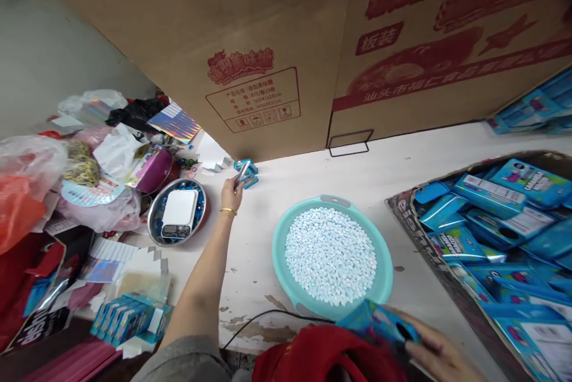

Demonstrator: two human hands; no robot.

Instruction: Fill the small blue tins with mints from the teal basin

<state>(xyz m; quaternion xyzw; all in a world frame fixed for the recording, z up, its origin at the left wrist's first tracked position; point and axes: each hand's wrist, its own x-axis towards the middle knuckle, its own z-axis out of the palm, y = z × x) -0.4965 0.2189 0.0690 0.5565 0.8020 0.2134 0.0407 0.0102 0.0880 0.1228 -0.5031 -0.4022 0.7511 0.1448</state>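
My left hand (231, 195), with a gold-coloured bracelet at the wrist, is stretched far forward and closed around a slim silvery object (242, 172) whose kind I cannot make out. Just beyond it, small blue boxes (251, 180) lie against the foot of a large carton. At the lower right, my right hand (435, 343) grips a blue printed candy box (379, 323) near the basin's front rim. The turquoise basin (280, 251) holds a heap of small pale blue and white candies (330, 255).
Large brown cartons (268, 12) wall off the back. On the right, an open carton (413, 233) is full of blue boxes. To the left stands a steel bowl (203, 221) with a white scale (180, 209) on top, beside plastic bags (31, 161). A black cable (268, 312) runs along the front.
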